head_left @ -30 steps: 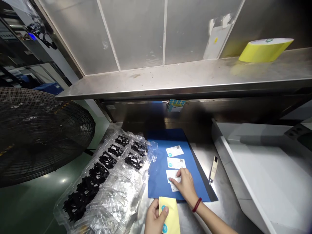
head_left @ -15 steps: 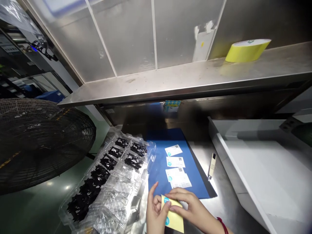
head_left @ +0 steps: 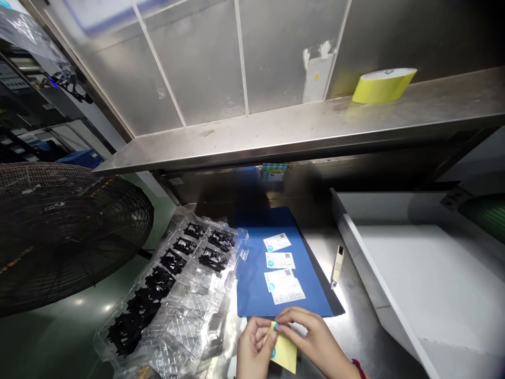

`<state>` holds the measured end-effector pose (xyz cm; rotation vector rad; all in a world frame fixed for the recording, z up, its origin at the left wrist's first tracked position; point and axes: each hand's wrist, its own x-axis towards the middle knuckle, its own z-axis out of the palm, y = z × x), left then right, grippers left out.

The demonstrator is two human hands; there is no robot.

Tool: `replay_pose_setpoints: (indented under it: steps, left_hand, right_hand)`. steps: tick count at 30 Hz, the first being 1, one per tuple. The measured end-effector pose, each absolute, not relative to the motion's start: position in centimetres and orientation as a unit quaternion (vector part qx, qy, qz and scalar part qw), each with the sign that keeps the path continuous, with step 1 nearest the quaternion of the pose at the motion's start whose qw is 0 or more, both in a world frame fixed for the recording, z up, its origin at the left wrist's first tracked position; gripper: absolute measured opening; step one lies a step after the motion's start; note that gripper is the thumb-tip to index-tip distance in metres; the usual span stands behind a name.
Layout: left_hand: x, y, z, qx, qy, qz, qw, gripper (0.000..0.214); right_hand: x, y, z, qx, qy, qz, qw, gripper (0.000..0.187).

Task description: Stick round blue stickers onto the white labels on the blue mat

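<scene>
I pinch the yellow label sheet (head_left: pixel 284 351) between my left hand (head_left: pixel 254 351) and right hand (head_left: pixel 315 342), just below the blue mat (head_left: pixel 252 273).

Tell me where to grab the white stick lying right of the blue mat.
Pinch the stick across its narrow width, near mid-length, coming from above. It lies flat on the steel table, long axis pointing away, with bare surface along both long sides, so fingers probably fit on either side.
</scene>
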<state>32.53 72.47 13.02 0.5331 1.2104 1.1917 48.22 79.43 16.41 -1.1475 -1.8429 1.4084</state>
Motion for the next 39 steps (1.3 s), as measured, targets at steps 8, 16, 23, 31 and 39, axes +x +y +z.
replay_pose_setpoints:
  steps: [8,16,23,31,39]
  left_hand:
    - [34.1,71.9,11.2,0.147,0.523,0.556,0.629,0.054]
    - [32.8,71.5,10.2,0.119,0.532,0.549,0.633,0.052]
    - [32.8,71.1,9.6,0.102,0.549,0.558,0.614,0.05]
    - [31.4,69.5,8.5,0.096,0.598,0.537,0.587,0.035]
    - [31.9,69.8,8.7,0.059,0.584,0.543,0.6,0.056]
  right_hand:
    - [48.9,80.0,15.1,-0.426,-0.686,0.507,0.302,0.023]
    - [48.5,83.2,14.0,-0.431,-0.634,0.59,0.255,0.034]
    - [48.9,84.0,12.6,-0.424,-0.663,0.579,0.214,0.03]
    - [48.6,87.5,10.4,-0.425,-0.756,0.477,0.141,0.018]
    - [48.1,87.1,10.2,-0.41,-0.804,0.419,0.105,0.012]
